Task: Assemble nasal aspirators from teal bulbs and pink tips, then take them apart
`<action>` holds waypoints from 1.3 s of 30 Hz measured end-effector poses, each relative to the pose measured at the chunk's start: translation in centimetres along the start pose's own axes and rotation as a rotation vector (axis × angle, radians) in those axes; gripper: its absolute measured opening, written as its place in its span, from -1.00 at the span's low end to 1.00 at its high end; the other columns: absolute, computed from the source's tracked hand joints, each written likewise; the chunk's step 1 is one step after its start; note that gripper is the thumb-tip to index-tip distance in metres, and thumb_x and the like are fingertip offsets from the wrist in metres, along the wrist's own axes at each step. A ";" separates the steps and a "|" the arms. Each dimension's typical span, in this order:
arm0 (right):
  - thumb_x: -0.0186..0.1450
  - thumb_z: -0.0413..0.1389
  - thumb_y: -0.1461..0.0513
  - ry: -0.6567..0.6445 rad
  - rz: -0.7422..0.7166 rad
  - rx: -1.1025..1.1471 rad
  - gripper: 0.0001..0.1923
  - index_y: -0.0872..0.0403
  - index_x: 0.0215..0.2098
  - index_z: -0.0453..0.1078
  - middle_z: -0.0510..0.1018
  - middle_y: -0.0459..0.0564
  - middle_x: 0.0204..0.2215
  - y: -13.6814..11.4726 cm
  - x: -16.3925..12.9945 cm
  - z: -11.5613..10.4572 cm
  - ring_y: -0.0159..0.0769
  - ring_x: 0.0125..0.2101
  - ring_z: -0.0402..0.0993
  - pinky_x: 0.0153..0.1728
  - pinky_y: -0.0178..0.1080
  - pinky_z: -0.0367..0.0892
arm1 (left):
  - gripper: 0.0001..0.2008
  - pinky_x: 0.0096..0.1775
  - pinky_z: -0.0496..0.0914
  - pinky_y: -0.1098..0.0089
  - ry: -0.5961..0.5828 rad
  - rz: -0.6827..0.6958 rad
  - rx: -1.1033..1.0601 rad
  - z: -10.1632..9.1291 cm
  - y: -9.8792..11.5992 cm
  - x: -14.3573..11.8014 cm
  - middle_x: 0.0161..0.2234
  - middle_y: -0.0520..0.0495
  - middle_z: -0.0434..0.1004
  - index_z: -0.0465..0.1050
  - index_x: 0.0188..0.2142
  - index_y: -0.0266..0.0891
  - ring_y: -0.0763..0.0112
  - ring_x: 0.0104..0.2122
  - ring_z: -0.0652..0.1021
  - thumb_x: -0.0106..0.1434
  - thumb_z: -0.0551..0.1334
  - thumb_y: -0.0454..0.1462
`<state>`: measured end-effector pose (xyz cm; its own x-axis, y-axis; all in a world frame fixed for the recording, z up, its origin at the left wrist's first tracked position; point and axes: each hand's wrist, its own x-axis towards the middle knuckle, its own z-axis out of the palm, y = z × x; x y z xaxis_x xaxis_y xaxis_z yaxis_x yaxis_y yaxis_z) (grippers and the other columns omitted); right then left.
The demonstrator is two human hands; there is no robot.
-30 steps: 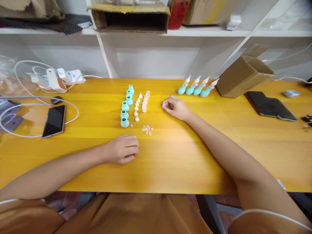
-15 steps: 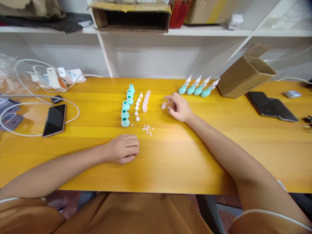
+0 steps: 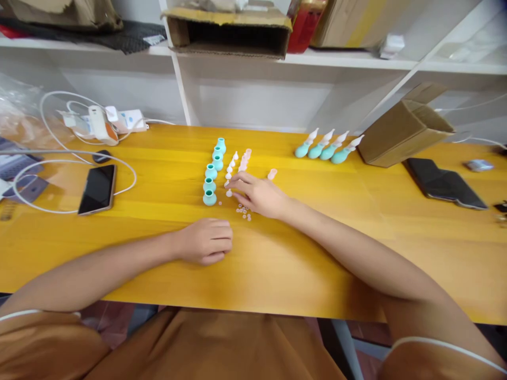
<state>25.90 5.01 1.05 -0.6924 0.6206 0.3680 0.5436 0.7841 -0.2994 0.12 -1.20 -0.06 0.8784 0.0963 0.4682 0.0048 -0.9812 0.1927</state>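
My left hand [image 3: 206, 241] rests on the table with its fingers curled; nothing shows in it. My right hand [image 3: 264, 196] reaches over the row of small white pointed tips [image 3: 229, 176], thumb and fingers apart around the nearer tips; I cannot tell whether it touches one. Left of the tips stand several turquoise bulbs [image 3: 211, 171] with open necks. A row of pale pink translucent pieces [image 3: 246, 157] is partly covered by my right hand. Small pink rings [image 3: 244, 216] lie below that hand, and one ring [image 3: 220, 203] sits apart beside the bulbs. A single pink piece [image 3: 272, 173] lies farther right.
Several assembled turquoise bulbs with white tips [image 3: 328, 150] lie at the back right, beside a cardboard box [image 3: 390, 129] and a black folded item [image 3: 446, 182]. To the left are a phone [image 3: 97, 189], white cables and chargers [image 3: 101, 125]. Shelves with boxes [image 3: 229, 37] stand behind.
My right hand has moved left, from beside the single pink piece to the white tips. That piece stays on the table. My left hand keeps its place; the camera view has shifted slightly.
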 end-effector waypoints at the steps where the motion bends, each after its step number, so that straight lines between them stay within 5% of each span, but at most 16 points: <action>1: 0.60 0.07 0.22 -0.020 0.003 -0.035 -0.74 0.03 0.15 0.55 0.62 0.13 0.15 0.0 0.3 0.1 -0.17 -0.12 0.63 -0.21 -0.19 0.47 | -0.86 -0.26 0.36 0.23 -0.006 0.003 0.006 0.0 0.0 0.0 -0.33 -0.08 0.52 0.37 -0.28 -0.13 0.26 -0.34 0.44 0.43 0.17 -0.37; 7: 0.57 0.08 0.30 0.004 -0.013 0.092 -0.80 0.06 -0.04 0.58 0.66 0.10 -0.03 0.4 0.8 -0.2 -0.20 -0.15 0.60 -0.18 -0.21 0.44 | -0.88 -0.28 0.37 0.25 0.042 0.009 0.049 0.0 0.3 0.1 -0.35 -0.06 0.53 0.36 -0.27 -0.14 0.28 -0.36 0.45 0.42 0.17 -0.38; 13: 0.49 0.26 0.12 0.203 0.297 0.703 -0.85 0.04 -0.16 0.54 0.55 -0.09 -0.38 -3.7 -2.4 -0.2 -0.40 -0.50 0.35 -0.43 -0.29 0.30 | -0.76 -0.23 0.48 0.31 0.377 -0.241 0.079 0.1 0.3 -0.1 -0.27 -0.03 0.54 0.36 -0.03 -0.15 0.32 -0.29 0.54 0.34 0.24 -0.41; 18: 0.41 0.37 -0.01 0.175 0.428 1.182 -0.70 0.00 -0.20 0.49 0.54 -0.10 -0.40 -8.5 -6.0 1.7 -0.37 -0.46 0.40 -0.43 -0.29 0.37 | -0.70 -0.31 0.45 0.37 0.252 -0.182 0.012 0.5 -0.1 0.0 -0.33 0.01 0.54 0.34 0.07 -0.17 0.35 -0.37 0.56 0.38 0.30 -0.30; 25: 0.34 0.46 -0.01 -0.049 0.472 1.527 -0.60 0.05 -0.18 0.44 0.64 -0.09 -0.41 -7.9 -6.2 3.5 -0.43 -0.47 0.53 -0.42 -0.34 0.47 | -0.63 -0.27 0.49 0.36 0.163 -0.002 0.055 0.2 0.1 -0.1 -0.25 -0.02 0.70 0.35 0.17 -0.08 0.39 -0.35 0.65 0.43 0.34 -0.32; 29: 0.44 0.35 0.00 0.014 0.389 1.344 -0.69 0.04 -0.15 0.45 0.60 -0.07 -0.35 -8.0 -6.0 3.1 -0.39 -0.46 0.52 -0.42 -0.30 0.47 | -0.69 -0.29 0.49 0.36 0.160 0.034 0.088 0.0 0.2 -0.2 -0.29 0.00 0.68 0.38 0.12 -0.09 0.40 -0.38 0.64 0.44 0.35 -0.27; 34: 0.50 0.18 0.26 0.350 0.134 0.560 -0.94 0.01 -0.12 0.51 0.52 -0.01 -0.23 -4.7 -6.2 0.0 -0.35 -0.39 0.41 -0.37 -0.25 0.38 | -0.76 -0.27 0.50 0.34 0.183 -0.062 0.113 0.2 0.2 0.2 -0.27 -0.08 0.65 0.43 -0.02 -0.16 0.33 -0.33 0.62 0.35 0.36 -0.32; 39: 0.35 0.18 0.31 0.159 0.171 0.117 -0.76 0.05 -0.01 0.45 0.53 0.04 -0.19 0.6 -6.7 -0.4 -0.25 -0.35 0.45 -0.32 -0.18 0.38 | -0.86 -0.31 0.44 0.36 0.104 -0.215 0.023 0.5 0.1 0.3 -0.33 -0.03 0.60 0.42 -0.14 -0.16 0.36 -0.37 0.56 0.31 0.31 -0.33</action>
<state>31.05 1.34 -1.26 -0.5069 0.7449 0.4338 0.5819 0.6670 -0.4653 0.68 -1.34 -0.35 0.8018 0.3193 0.5052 0.1985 -0.9396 0.2788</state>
